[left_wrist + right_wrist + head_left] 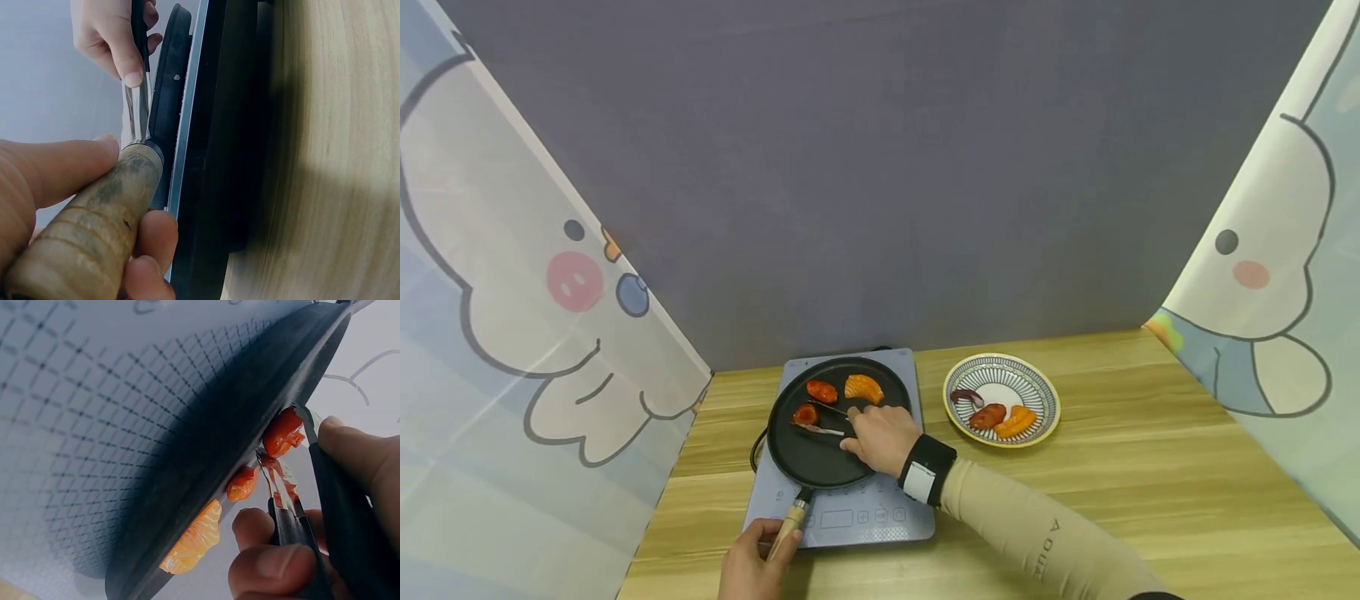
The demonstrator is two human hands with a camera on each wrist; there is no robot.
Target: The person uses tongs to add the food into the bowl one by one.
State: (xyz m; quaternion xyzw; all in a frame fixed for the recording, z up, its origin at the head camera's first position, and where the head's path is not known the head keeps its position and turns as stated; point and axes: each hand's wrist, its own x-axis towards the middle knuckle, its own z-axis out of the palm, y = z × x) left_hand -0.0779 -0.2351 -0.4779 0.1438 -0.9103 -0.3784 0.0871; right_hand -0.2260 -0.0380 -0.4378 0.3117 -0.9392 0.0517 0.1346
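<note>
My left hand point(751, 560) grips the wooden handle point(94, 219) of a black frying pan point(831, 462), its thumb lying along the top in the left wrist view. Over the pan, my right hand point(883, 437) holds metal tongs point(826, 431) with black grips. The tong tips stand on either side of a glossy red sausage-like piece point(284, 432) at the pan's left; whether they squeeze it I cannot tell. Another red piece point(822, 392) and an orange ridged piece point(864, 388) lie farther back in the pan.
Beneath the pan is a grey induction cooker point(913, 525), its cord point(756, 454) at the left. To the right stands a patterned plate point(1000, 364) with a purple piece point(967, 397), a red piece point(988, 416) and an orange piece point(1017, 422). A grey partition point(925, 192) rises behind the wooden table point(1135, 433).
</note>
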